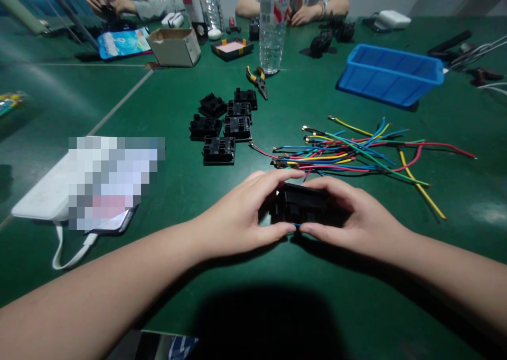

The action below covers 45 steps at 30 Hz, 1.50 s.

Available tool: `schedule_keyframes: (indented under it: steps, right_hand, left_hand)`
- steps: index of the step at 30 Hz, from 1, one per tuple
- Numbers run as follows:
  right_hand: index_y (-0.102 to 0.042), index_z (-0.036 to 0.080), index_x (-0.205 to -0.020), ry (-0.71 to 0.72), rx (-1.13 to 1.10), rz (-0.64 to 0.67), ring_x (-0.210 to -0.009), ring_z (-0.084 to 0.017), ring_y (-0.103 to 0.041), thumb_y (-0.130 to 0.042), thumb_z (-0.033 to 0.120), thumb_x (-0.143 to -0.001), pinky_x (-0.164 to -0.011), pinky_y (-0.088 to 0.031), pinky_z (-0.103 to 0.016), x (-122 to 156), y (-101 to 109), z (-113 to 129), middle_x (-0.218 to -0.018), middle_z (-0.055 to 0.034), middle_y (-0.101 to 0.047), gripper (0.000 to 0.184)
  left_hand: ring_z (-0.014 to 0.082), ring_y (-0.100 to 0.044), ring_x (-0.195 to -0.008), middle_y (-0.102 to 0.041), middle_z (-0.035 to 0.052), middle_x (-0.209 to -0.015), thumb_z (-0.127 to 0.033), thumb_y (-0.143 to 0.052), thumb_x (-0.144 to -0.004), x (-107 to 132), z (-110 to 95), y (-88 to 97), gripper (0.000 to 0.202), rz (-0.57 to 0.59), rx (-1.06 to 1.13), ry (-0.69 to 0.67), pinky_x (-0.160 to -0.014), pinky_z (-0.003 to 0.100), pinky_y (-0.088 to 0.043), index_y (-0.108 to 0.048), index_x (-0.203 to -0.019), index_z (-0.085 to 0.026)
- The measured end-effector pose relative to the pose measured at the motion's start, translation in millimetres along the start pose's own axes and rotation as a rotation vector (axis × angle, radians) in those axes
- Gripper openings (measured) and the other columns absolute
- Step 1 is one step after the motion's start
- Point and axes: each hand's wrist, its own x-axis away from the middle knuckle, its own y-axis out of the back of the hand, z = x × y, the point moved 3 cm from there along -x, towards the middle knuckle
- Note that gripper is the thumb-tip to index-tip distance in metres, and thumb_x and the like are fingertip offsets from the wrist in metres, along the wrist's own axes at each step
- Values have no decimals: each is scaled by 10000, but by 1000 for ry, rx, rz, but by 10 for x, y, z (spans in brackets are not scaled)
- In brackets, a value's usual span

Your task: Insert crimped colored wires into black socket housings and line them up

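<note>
Between my two hands is a black plastic housing (303,204), held just above the green table (166,275). My left hand (247,209) grips its left side, thumb at the near edge and fingers along the far edge. On the other side my right hand (352,209) holds it the same way, and the two thumb tips almost meet. A speck of blue shows under the near edge; I cannot make out what it is. Just beyond lies a loose bunch of coloured wires (336,151) with metal terminals. Several similar black housings (219,150) stand in a cluster to the far left.
Pliers (259,83) with yellow-black handles lie before a water bottle (272,43). At the back right stands a blue bin (392,75); a cardboard box (174,47) is at the back left. A white power bank (47,191) and phone lie left. Two people sit opposite.
</note>
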Motion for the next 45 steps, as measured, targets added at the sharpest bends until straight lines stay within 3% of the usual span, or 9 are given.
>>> schedule_keyframes:
  steps: [4,12,18,23,29,34,37,41,45]
  right_hand:
    - [-547,191,-970,-87,-39,-53,-743,-156,-635,-746,282,-744,-639,-525,-258,-10,29,-4,-853,-17,-646,313]
    - [-626,178,-994,-213,-260,-25,-834,-193,-680,-762,268,-705,-734,-555,-292,-72,28,27,-929,-46,-709,331]
    - [-662,180,-1051,-330,-308,3,-764,-210,-685,-779,340,-665,-650,-562,-311,-78,51,-23,-923,-55,-723,434]
    - [-636,188,-1071,-309,-319,23,-799,-204,-673,-780,338,-675,-650,-549,-292,-75,52,-38,-926,-49,-708,448]
    - [-618,190,-1029,-375,-401,-33,-713,-197,-656,-765,396,-683,-595,-536,-294,-70,68,-67,-841,-40,-696,428]
    - [-579,216,-1054,-348,-479,-61,-697,-162,-650,-776,390,-699,-600,-541,-271,-75,56,-124,-910,-28,-686,441]
    - [-523,232,-1110,-349,-544,-52,-628,-136,-637,-765,401,-722,-570,-542,-259,-71,47,-146,-891,-15,-670,488]
    - [-501,254,-1104,-299,-534,-15,-639,-127,-635,-774,374,-720,-576,-542,-247,-53,57,-125,-902,0,-634,485]
    - [-495,279,-1133,-258,-410,2,-698,-139,-626,-794,344,-694,-557,-516,-229,-37,72,-103,-956,-8,-625,535]
  left_hand:
    - [239,-580,-1102,-624,106,-1218,-339,-654,-826,-24,15,-10,465,50,-50,67,-955,385,-469,-516,-1235,-165]
    - [188,-598,-857,-656,56,-933,-344,-583,-859,-35,-14,21,309,54,-24,134,-767,309,-466,-608,-1080,-129]
    - [123,-502,-677,-575,-4,-784,-351,-592,-849,-62,-5,-1,265,55,103,216,-620,243,-406,-604,-1008,-139]
    - [105,-443,-639,-513,-28,-736,-355,-613,-819,-87,9,-28,239,57,197,272,-584,228,-356,-584,-941,-152]
    - [111,-426,-618,-442,-56,-669,-403,-566,-820,-115,12,-116,276,-63,336,398,-586,233,-341,-531,-965,-171]
    - [139,-473,-697,-504,-26,-745,-409,-489,-876,-134,4,-204,231,-135,252,413,-646,262,-381,-518,-948,-191]
    - [135,-481,-721,-523,-17,-787,-427,-481,-897,-142,-5,-225,250,-169,383,378,-671,264,-389,-504,-977,-192]
    - [113,-467,-696,-505,-27,-780,-439,-557,-869,-128,-52,-206,290,-107,599,306,-634,238,-366,-461,-976,-188]
    - [101,-432,-671,-457,-39,-758,-401,-608,-832,-102,-88,-178,290,-28,591,283,-603,224,-350,-430,-920,-190]
